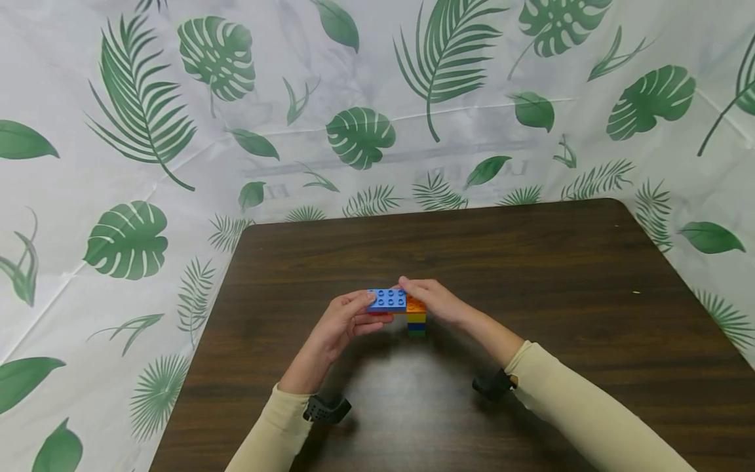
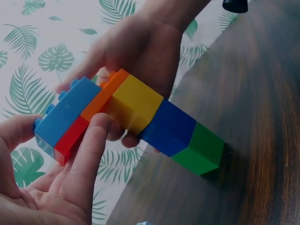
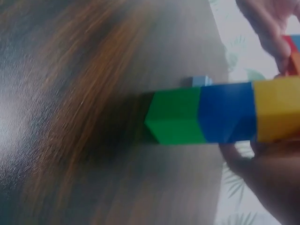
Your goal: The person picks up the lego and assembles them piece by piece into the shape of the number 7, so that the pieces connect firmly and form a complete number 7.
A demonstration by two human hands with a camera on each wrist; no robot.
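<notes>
A tower of toy building bricks stands upright on the table, with a green brick (image 2: 201, 150) lowest, then a dark blue brick (image 2: 169, 126) and a yellow brick (image 2: 137, 103). Across the yellow one lies an orange brick (image 2: 105, 96), jutting left. A light blue brick (image 1: 387, 299) with studs sits on top, and a red brick (image 2: 70, 138) shows under its outer end. My left hand (image 1: 343, 322) pinches this overhanging end, thumb on the light blue brick and fingers beneath. From the far right side, my right hand (image 1: 438, 300) grips the tower's upper part, its fingers partly hidden behind the yellow brick.
The dark wooden table (image 1: 519, 262) extends around the tower. A leaf-patterned white sheet (image 1: 283, 157) hangs behind and beside it. A small light blue object (image 3: 200, 81) shows beyond the tower in the right wrist view; its kind is unclear. Each wrist wears a black device.
</notes>
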